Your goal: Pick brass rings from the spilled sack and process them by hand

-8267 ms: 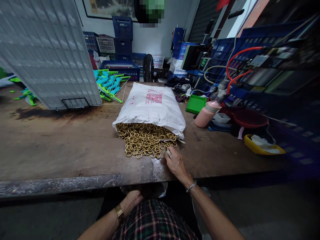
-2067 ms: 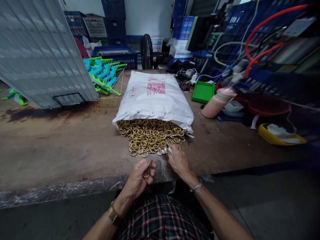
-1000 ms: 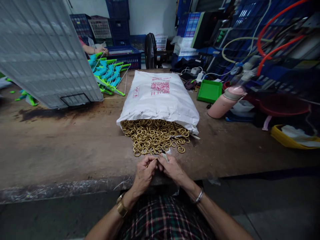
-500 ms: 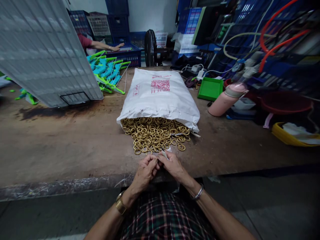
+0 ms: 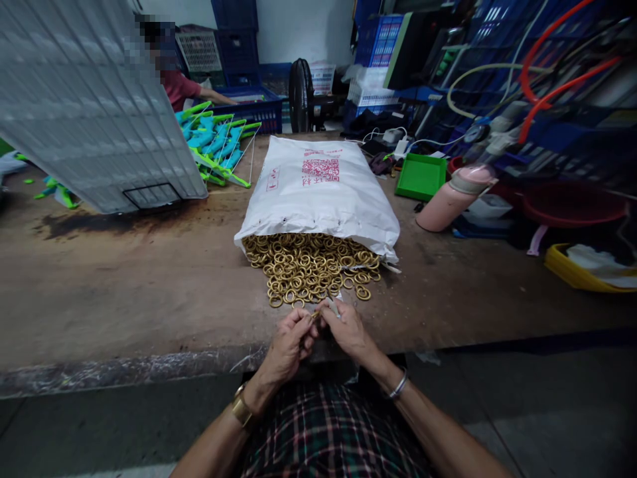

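Note:
My left hand (image 5: pixel 289 337) pinches a small gold-coloured ring (image 5: pixel 315 315) between thumb and fingertips, over the table's near edge. Close against it, my right hand (image 5: pixel 351 334) is closed around a small pale tool with a dark tip (image 5: pixel 333 306); its kind is mostly hidden by the fingers. Just beyond both hands lies a heap of gold rings (image 5: pixel 308 272), spilling from the mouth of a white woven sack (image 5: pixel 318 206) with red print. Whether the tool touches the ring I cannot tell.
Left stands a ribbed translucent panel (image 5: pixel 114 119), beside blue-and-green plastic pieces (image 5: pixel 213 143). To the right are a green tray (image 5: pixel 422 177), a pink bottle (image 5: pixel 448 202) and a yellow basket (image 5: pixel 572 269). Behind the table, a person's sleeve (image 5: pixel 178 87) shows near blue crates.
My hands have parted slightly at the fingertips, and the ring in my left hand now shows. The tool has turned a little. The person behind has drawn an outstretched arm lower.

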The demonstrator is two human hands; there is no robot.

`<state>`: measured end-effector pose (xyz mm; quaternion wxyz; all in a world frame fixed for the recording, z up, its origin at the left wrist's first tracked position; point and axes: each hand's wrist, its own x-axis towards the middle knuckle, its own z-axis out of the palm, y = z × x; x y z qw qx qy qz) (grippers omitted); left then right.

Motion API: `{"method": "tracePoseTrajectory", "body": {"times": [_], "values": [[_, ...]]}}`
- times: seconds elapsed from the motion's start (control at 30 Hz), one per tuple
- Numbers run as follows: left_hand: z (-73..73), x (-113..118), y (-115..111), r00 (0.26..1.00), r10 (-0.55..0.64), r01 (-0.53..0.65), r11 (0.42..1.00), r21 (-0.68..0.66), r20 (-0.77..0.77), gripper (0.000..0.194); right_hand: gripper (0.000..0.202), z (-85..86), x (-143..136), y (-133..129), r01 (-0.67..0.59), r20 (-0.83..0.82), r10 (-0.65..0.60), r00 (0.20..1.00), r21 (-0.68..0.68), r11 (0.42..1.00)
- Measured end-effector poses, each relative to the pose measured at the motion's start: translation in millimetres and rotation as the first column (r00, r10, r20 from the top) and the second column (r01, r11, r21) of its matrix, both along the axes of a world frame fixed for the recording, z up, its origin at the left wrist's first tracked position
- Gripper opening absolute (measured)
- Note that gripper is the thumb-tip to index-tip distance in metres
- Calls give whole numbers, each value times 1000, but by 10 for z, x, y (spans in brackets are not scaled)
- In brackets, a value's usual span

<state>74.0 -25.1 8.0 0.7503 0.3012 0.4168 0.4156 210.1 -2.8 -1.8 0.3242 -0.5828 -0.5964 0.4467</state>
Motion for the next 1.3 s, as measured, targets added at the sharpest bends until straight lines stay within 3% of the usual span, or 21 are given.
{"method": "tracePoseTrajectory", "body": {"times": [0.1,0.23,0.67,0.77,0.9,1.0,1.13,1.3], "values": [[-34,1,0,999,28,-28,999,19,-15,27,17,8,7,-58,-102,207,78,975,112,988],[-78,1,-2,998,41,-38,997,66,-37,26,15,30,-3,-113,-228,343,170,924,137,964],[-94,-24,1,984,14,15,987,163,-179,36,22,44,5,-117,-303,482,222,847,96,948],[-37,-44,-61,982,-16,53,980,194,-186,37,23,49,29,-90,-318,513,238,825,73,945],[142,-49,-161,989,-96,112,981,157,-110,34,19,41,114,-32,-186,587,104,803,81,979],[199,-43,-146,997,-57,53,996,70,50,32,17,23,182,12,-69,635,-29,772,130,989],[117,-49,-61,994,23,-19,999,-37,109,34,12,-10,193,86,25,658,-141,740,182,983],[33,-82,-41,969,115,-77,982,-174,219,25,11,-59,108,163,6,700,-161,695,218,976]]}}
